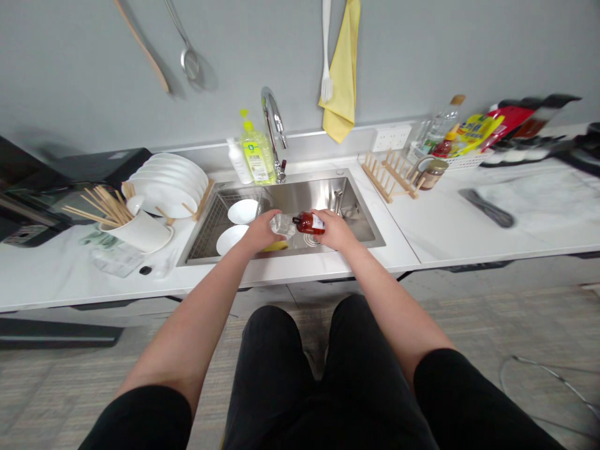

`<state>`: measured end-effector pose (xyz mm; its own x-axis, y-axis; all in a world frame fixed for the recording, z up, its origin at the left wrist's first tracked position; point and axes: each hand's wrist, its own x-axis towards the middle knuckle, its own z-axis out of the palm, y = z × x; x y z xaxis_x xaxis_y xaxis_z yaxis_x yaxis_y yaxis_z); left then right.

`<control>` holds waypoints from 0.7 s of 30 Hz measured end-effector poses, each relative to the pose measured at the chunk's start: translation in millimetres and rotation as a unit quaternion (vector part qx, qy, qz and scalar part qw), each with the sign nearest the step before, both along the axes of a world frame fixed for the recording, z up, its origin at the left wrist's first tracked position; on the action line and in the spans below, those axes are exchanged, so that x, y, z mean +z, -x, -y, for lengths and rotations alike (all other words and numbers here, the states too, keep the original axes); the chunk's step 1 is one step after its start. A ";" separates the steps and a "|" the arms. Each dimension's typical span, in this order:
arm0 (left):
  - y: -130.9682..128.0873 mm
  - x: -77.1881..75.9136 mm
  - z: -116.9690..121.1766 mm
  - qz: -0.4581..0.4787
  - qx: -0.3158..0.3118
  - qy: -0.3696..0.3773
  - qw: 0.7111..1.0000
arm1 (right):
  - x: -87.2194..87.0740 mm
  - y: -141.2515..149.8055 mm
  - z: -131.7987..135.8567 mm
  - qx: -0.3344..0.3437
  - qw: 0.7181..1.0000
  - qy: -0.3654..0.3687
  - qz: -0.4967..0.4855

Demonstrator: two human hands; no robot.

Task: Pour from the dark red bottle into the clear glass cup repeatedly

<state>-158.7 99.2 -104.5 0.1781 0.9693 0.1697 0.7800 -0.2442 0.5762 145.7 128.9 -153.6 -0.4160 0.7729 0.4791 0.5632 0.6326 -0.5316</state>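
Observation:
Over the steel sink (375,228), my left hand (263,233) is closed around a clear, see-through vessel (284,226), perhaps a glass. My right hand (334,229) grips a reddish-brown bottle (309,222) with a dark neck and a pale label. The bottle lies tilted on its side, its neck pointing left at the clear vessel. Whether the two touch, or any liquid flows, I cannot tell. Below my left hand something yellow (275,247) shows in the sink. White bowls (242,211) sit on the left side of the basin.
A chrome faucet (272,112) and a yellow-green soap bottle (257,153) stand behind the sink. To the left are racked white plates (169,181) and a white chopstick holder (140,232). A wooden rack (391,175), a jar (434,175) and a dark brush-like object (490,208) are on the right.

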 end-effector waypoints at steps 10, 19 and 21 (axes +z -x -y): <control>0.2 4.6 -3.3 -0.041 0.001 0.002 0.999 | 1.0 1.2 -0.1 0.001 1.000 0.009 -0.001; 1.1 9.1 -6.2 -0.080 -0.005 -0.004 0.997 | -0.2 1.3 -0.3 -0.002 1.000 0.010 -0.004; 1.1 9.8 -7.6 -0.088 -0.008 -0.008 0.996 | -0.8 1.2 -0.5 -0.004 1.000 0.016 -0.004</control>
